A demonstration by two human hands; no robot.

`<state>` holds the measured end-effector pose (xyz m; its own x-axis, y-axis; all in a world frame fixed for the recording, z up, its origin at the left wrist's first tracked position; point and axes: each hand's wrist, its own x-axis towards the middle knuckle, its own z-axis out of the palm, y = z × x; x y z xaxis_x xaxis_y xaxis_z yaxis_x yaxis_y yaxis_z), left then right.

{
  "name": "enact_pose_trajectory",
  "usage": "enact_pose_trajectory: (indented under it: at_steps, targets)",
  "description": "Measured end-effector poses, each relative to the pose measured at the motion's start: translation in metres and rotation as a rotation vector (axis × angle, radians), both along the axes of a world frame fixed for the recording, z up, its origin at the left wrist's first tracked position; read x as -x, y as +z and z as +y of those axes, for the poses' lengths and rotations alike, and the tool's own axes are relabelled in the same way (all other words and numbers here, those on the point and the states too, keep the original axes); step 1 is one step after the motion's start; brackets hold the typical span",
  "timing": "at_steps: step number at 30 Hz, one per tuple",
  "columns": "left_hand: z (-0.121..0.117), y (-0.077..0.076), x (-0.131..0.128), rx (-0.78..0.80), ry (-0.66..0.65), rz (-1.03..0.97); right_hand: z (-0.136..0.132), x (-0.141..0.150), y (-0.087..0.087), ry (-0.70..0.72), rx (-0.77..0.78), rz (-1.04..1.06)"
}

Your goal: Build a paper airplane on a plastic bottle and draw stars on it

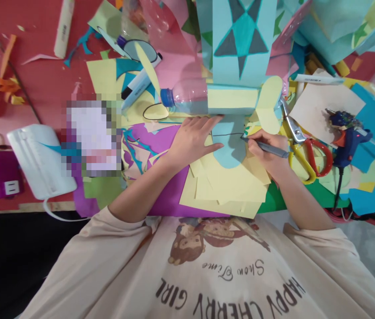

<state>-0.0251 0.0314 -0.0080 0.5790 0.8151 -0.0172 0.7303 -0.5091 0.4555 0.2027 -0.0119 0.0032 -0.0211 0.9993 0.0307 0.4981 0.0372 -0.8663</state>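
Note:
In my right hand [270, 148] is a dark grey marker [269, 149], its tip on a light blue paper piece [229, 150] with a rounded lower end. A thin black line crosses that piece and ends at the tip. My left hand [192, 139] lies with fingers stretched out over the left edge of the blue piece. Under it are stacked pale yellow sheets [227, 190]. Just beyond my hands a clear plastic bottle [189, 96] with a blue cap lies on its side, a yellow and blue paper band around it.
Scissors [310, 159] with red and yellow handles and a blue glue gun [347, 146] lie at right. A blue panel with a star [242, 42] stands behind the bottle. At left are a white case [41, 161] and a light blue marker [141, 84]. Paper scraps surround everything.

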Motion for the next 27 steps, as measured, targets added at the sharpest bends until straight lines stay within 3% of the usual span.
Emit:
enact_pose_trajectory:
  at_steps: [27]
  targets:
    - [0.0, 0.002, 0.0, 0.027, 0.007, -0.012, -0.017, 0.014, 0.003, 0.381, -0.14, -0.129]
